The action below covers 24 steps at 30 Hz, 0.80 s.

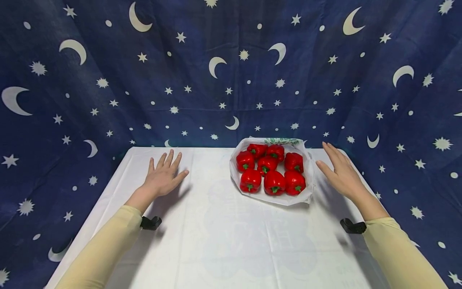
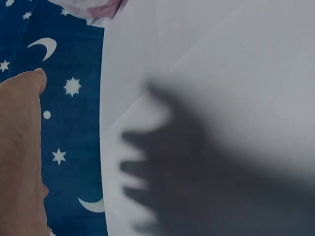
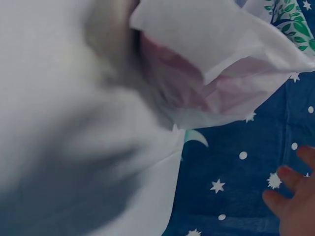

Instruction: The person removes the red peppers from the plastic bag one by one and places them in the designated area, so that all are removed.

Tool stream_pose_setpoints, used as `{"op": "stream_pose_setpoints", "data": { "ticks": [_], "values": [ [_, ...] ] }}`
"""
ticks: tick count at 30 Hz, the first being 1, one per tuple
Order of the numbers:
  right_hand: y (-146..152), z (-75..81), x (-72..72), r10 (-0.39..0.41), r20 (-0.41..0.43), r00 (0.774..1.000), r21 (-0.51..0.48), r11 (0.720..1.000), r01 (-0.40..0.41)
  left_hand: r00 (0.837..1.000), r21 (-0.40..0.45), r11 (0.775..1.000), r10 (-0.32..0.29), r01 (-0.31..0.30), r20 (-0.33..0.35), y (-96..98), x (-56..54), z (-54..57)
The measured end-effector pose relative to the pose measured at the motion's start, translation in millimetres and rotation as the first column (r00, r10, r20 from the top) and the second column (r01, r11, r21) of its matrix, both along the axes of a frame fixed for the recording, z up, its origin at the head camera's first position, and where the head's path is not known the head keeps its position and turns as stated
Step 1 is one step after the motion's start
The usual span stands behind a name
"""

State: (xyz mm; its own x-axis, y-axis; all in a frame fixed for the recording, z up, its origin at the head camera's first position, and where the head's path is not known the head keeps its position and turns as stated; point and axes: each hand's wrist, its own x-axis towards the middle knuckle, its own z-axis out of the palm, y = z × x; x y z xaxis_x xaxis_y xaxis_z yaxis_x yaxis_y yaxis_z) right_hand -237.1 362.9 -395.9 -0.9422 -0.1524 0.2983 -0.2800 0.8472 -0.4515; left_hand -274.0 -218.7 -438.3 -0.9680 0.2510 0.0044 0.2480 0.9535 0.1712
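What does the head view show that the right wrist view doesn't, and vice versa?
Head only: eight red peppers seen plainly from above with their green stems, plus the left grip and the left sleeve.

Right wrist only: red showing through the side of the bag, seen close up.

Both: the bag, its green leaf print, the right grip, the white table and the star-and-moon cloth. The right grip is cut off by the edge in the wrist view.

Left grip (image 1: pixel 163 175), right grip (image 1: pixel 341 175) outstretched
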Motion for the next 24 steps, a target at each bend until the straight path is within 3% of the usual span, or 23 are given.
{"op": "stream_pose_setpoints", "data": {
  "ticks": [9,16,24],
  "values": [
    [-21.5,16.3,-7.4,0.094,0.004,0.996,-0.113,0.989,-0.093,0.998,0.022,0.998,-0.062,0.062,-0.022,18.1,6.5,2.6],
    [-28.7,22.1,-10.2,0.164,0.019,0.986,-0.145,0.976,-0.16,0.991,0.046,0.99,-0.128,0.13,-0.039,36.1,11.7,4.1],
    [-35.5,26.2,-16.5,0.226,-0.034,0.974,-0.129,0.965,-0.229,0.976,0.076,0.974,-0.211,0.216,-0.06,60.9,19.1,6.7]
  ]
}}
